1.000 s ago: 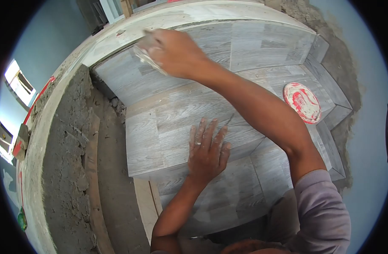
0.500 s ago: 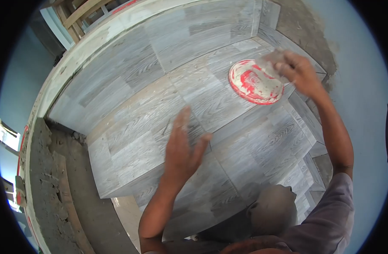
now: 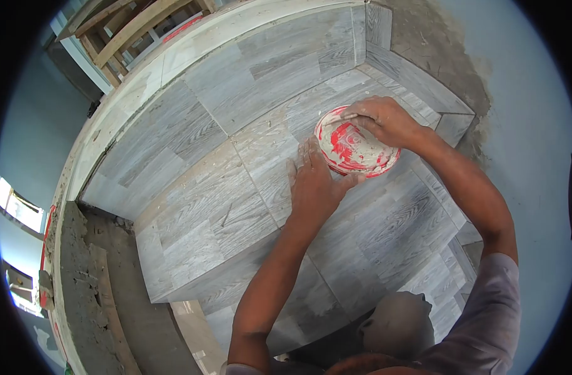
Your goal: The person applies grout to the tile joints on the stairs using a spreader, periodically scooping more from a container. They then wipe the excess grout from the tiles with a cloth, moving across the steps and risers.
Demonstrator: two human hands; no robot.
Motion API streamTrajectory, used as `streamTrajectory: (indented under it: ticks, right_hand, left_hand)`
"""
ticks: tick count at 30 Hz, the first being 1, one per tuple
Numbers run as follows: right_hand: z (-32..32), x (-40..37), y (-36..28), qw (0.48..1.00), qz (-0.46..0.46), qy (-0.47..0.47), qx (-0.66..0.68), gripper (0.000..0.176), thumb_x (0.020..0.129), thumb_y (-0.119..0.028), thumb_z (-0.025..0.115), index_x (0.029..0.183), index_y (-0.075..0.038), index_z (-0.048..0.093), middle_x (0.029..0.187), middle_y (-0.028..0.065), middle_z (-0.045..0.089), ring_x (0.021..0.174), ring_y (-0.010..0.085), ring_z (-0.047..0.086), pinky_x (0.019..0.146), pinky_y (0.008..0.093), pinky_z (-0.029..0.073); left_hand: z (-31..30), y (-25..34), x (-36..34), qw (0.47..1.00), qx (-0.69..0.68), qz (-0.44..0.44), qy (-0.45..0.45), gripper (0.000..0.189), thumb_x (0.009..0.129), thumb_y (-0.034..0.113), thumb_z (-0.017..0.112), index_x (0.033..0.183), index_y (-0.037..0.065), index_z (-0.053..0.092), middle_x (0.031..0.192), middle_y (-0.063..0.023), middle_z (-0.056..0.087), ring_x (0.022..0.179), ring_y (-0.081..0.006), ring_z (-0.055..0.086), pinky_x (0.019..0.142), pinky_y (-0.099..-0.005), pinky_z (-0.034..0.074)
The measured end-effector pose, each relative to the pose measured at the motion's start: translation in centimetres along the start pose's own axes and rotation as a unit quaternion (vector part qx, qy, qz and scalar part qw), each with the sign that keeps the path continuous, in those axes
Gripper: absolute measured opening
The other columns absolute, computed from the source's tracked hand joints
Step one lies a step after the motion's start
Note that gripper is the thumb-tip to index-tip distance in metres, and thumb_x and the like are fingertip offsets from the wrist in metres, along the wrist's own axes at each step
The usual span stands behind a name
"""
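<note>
A round red lid [image 3: 367, 152], smeared with off-white paste, lies on the wood-look tiles of the step. My left hand [image 3: 316, 187] is at its near left side, fingers stretched and thumb spread along the rim. Over the lid's far edge, my right hand [image 3: 389, 125] bends its fingers down around a thin flat grey scraper, mostly hidden by the hand. Red shows through in the middle of the paste where the coat is thin.
Grey wood-look tiles [image 3: 217, 206] cover the steps and the upright face [image 3: 236, 81] behind. To the left runs a rough concrete edge [image 3: 79, 281] beside a bare recess. A blue wall [image 3: 536, 125] stands at the right, and wooden framing [image 3: 129, 31] at the upper left.
My left hand has moved up and right from above the tiles to the lid's rim. My right hand, with the flat scraper, has come left and down over the lid.
</note>
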State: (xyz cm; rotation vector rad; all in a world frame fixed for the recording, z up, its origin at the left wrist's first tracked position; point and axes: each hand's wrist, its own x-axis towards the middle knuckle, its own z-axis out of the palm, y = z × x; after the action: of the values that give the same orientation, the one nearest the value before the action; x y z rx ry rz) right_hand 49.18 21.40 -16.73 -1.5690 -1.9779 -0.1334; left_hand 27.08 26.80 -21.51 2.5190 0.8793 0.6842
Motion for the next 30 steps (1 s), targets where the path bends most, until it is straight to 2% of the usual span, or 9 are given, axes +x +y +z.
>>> streamTrajectory:
  ticks: [1, 8, 13, 16, 20, 22, 26, 28, 30]
  right_hand:
    - [0.6, 0.1, 0.6, 0.999, -0.049, 0.015, -0.003, 0.028, 0.082, 0.004, 0.061, 0.107, -0.008, 0.066, 0.104, 0.0125, 0.069, 0.098, 0.0324, 0.065, 0.086, 0.0408, 0.052]
    - [2.6, 0.4, 2.7, 0.994, -0.079, -0.004, 0.079, 0.037, 0.072, 0.01, 0.063, 0.105, -0.008, 0.065, 0.105, 0.0085, 0.069, 0.102, 0.0319, 0.064, 0.088, 0.0405, 0.052]
    - [1.2, 0.9, 1.6, 0.985, -0.119, -0.126, -0.02, 0.038, 0.066, 0.013, 0.064, 0.1, -0.007, 0.064, 0.102, 0.0085, 0.069, 0.098, 0.0321, 0.065, 0.083, 0.042, 0.053]
    - [-0.8, 1.3, 1.3, 0.98, -0.113, -0.16, 0.021, 0.028, 0.072, 0.012, 0.059, 0.093, -0.007, 0.06, 0.087, 0.0116, 0.067, 0.087, 0.0344, 0.064, 0.074, 0.0445, 0.05]
    - [-1.3, 1.4, 2.3, 0.981, -0.048, -0.172, 0.08, 0.036, 0.07, 0.013, 0.062, 0.1, -0.007, 0.063, 0.096, 0.01, 0.068, 0.094, 0.0323, 0.065, 0.078, 0.0421, 0.053]
    - [0.1, 1.1, 2.9, 0.995, -0.076, -0.061, -0.021, 0.037, 0.071, 0.014, 0.06, 0.101, -0.007, 0.063, 0.097, 0.0104, 0.068, 0.094, 0.0324, 0.065, 0.079, 0.0421, 0.053]
    - [-0.6, 0.1, 1.1, 0.992, -0.061, -0.11, -0.022, 0.037, 0.071, 0.014, 0.06, 0.102, -0.007, 0.063, 0.098, 0.0115, 0.069, 0.094, 0.0327, 0.066, 0.08, 0.0422, 0.053]
    - [-2.2, -0.2, 0.2, 0.989, -0.037, -0.143, 0.025, 0.031, 0.077, 0.011, 0.058, 0.1, -0.008, 0.066, 0.09, 0.0152, 0.068, 0.088, 0.0353, 0.065, 0.074, 0.0441, 0.05]
    - [-3.2, -0.2, 0.8, 0.992, 0.001, -0.12, 0.035, 0.032, 0.077, 0.011, 0.058, 0.101, -0.009, 0.066, 0.09, 0.0151, 0.069, 0.089, 0.0353, 0.065, 0.074, 0.0442, 0.05]
  left_hand:
    - [0.2, 0.0, 0.1, 1.0, 0.006, 0.002, 0.004, 0.121, 0.067, 0.061, 0.08, 0.146, -0.012, 0.025, 0.145, -0.0319, 0.039, 0.139, -0.0402, 0.037, 0.116, -0.0574, 0.019]
    - [1.0, -0.2, 0.2, 1.0, -0.004, -0.005, 0.013, 0.12, 0.068, 0.061, 0.079, 0.146, -0.011, 0.024, 0.146, -0.0318, 0.039, 0.14, -0.039, 0.036, 0.116, -0.0601, 0.013]
    - [1.2, -0.2, 0.1, 1.0, -0.016, -0.005, 0.021, 0.12, 0.069, 0.06, 0.079, 0.146, -0.012, 0.023, 0.147, -0.0318, 0.037, 0.14, -0.0392, 0.036, 0.116, -0.0601, 0.012]
    - [0.7, 0.2, 0.2, 1.0, -0.022, -0.01, 0.001, 0.118, 0.07, 0.059, 0.079, 0.147, -0.011, 0.022, 0.148, -0.0323, 0.036, 0.141, -0.0403, 0.034, 0.117, -0.0599, 0.011]
    - [1.2, 0.2, 0.4, 1.0, 0.007, 0.011, 0.027, 0.115, 0.072, 0.056, 0.077, 0.147, -0.011, 0.021, 0.149, -0.0321, 0.034, 0.143, -0.041, 0.03, 0.117, -0.0595, 0.01]
    - [1.2, 0.4, 0.5, 1.0, 0.004, 0.008, 0.021, 0.11, 0.075, 0.053, 0.075, 0.148, -0.01, 0.021, 0.151, -0.0311, 0.032, 0.145, -0.0409, 0.027, 0.117, -0.0594, 0.009]
    - [1.3, 0.2, 0.5, 1.0, 0.004, -0.002, 0.013, 0.11, 0.076, 0.053, 0.073, 0.149, -0.009, 0.02, 0.152, -0.0295, 0.032, 0.145, -0.0403, 0.025, 0.118, -0.0584, 0.008]
    - [1.5, 0.1, 0.6, 1.0, 0.013, 0.002, 0.014, 0.111, 0.077, 0.056, 0.071, 0.15, -0.009, 0.018, 0.152, -0.0289, 0.032, 0.145, -0.0398, 0.026, 0.119, -0.0573, 0.006]
    - [1.8, 0.0, 0.7, 1.0, 0.017, 0.006, 0.017, 0.111, 0.077, 0.058, 0.069, 0.15, -0.008, 0.017, 0.152, -0.0287, 0.032, 0.145, -0.0396, 0.026, 0.119, -0.0567, 0.006]
